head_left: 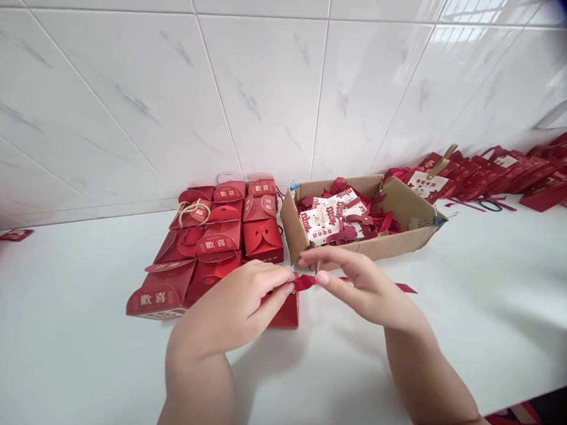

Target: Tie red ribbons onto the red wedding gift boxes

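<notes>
A red ribbon runs sideways above a small red gift box, which is partly hidden under my left hand. My left hand is closed, its thumb and forefinger pinching the ribbon at the box's top edge. Just to the right, my right hand has its thumb and forefinger apart. Its thumb tip is beside the ribbon, and the ribbon's tail comes out behind this hand, lying toward the right.
Several red gift boxes stand in rows at left, one with a twine loop. Behind my right hand is an open cardboard box of printed cards and ribbons. Scissors lie near flat red boxes along the tiled wall.
</notes>
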`<state>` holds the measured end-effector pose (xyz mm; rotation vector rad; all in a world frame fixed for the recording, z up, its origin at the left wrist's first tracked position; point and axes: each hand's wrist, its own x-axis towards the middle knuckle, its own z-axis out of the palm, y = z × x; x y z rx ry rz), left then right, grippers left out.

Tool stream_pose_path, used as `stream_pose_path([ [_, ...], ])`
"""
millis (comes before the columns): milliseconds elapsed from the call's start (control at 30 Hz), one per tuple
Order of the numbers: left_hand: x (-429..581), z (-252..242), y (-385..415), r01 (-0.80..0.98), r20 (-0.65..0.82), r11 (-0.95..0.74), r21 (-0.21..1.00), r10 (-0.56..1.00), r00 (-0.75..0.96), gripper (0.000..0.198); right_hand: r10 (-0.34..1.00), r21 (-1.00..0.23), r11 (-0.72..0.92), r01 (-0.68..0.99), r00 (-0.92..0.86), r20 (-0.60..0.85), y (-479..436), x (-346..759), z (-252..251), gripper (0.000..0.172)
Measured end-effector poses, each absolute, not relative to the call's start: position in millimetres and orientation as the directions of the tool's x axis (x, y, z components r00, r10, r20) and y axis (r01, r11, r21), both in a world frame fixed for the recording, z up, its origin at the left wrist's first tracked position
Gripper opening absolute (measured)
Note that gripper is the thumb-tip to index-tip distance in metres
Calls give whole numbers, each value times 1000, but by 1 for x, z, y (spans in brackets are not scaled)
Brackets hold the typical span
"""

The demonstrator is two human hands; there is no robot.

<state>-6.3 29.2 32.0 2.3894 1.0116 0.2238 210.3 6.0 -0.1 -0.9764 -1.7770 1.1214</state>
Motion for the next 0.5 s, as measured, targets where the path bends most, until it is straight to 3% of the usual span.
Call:
stream_pose_path([
  [100,-5,31,30,618,-79,-570,542,698,712,30,879,-939,268,218,-453,146,9,206,-4,17],
  [233,-4,31,31,611,-78,-575,544,690,719,31,857,-913,324,246,-486,173,13,206,-4,11],
  [333,-4,29,32,607,-87,-581,543,680,728,32,844,-914,311,259,-517,141,16,208,-4,20],
  [500,-12,20,39,713,-204,-469,521,742,638,19,826,-868,222,443,-559,-74,23,218,-10,32],
])
